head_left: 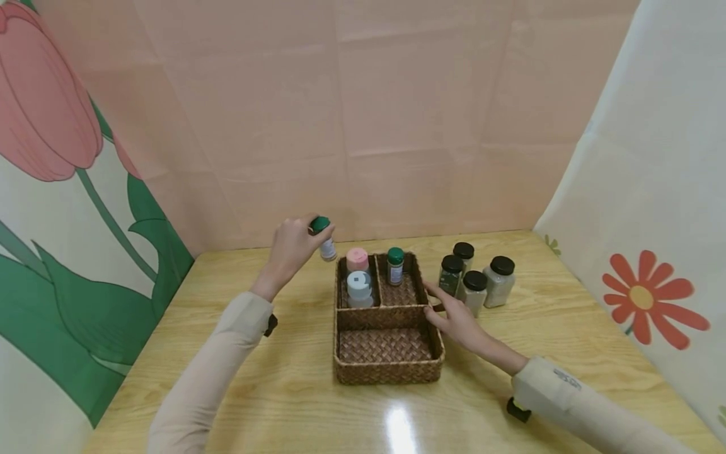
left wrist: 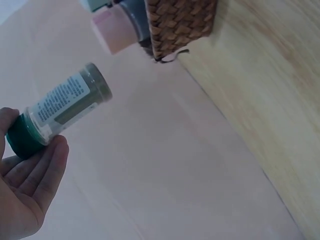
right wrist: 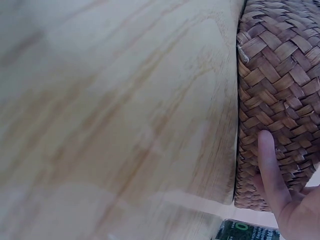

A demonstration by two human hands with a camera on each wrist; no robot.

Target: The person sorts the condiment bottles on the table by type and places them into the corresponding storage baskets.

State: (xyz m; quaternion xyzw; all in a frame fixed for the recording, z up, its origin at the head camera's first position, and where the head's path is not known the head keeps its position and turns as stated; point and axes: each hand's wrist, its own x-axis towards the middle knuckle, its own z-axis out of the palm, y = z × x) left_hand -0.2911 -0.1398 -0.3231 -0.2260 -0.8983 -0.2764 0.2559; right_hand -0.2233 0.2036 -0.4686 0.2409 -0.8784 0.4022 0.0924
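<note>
My left hand pinches a small spice bottle by its green cap, holding it behind and left of the basket's back corner. In the left wrist view the clear, labelled bottle tilts with its base away from the palm. The brown woven basket has three compartments. Its back left one holds a pink-capped bottle and a white-capped bottle; another green-capped spice bottle stands in the back right one. My right hand touches the basket's right side, a finger lying straight against the woven wall.
Several black-capped jars stand together right of the basket, close to my right hand. The wooden table reaches back to a pink cloth backdrop, with patterned cloths on both sides.
</note>
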